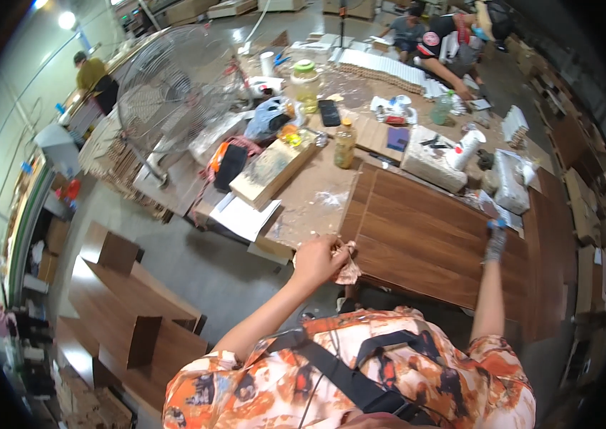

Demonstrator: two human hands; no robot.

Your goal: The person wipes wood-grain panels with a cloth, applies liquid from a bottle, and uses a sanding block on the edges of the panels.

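Note:
A brown wood-grain panel (417, 232) lies on the workbench in front of me. At its near left corner my left hand (319, 259) is closed around a crumpled, pale pinkish rag (349, 272), which hangs by the panel's edge. My right hand (495, 244), in a grey glove, reaches over the right part of the panel. Something blue shows at its fingertips; whether that is part of the glove or a held thing, I cannot make out. Another brown panel (550, 243) lies along the right side.
Beyond the panel stand a foam block (435, 157), a jar with an orange lid (344, 145), a green-lidded jar (304, 86) and a phone (329, 112). A wooden block (274, 171) and large fan (174, 89) are to the left. Co-workers (453, 43) work at the far side. Brown panel assemblies (120, 300) stand lower left.

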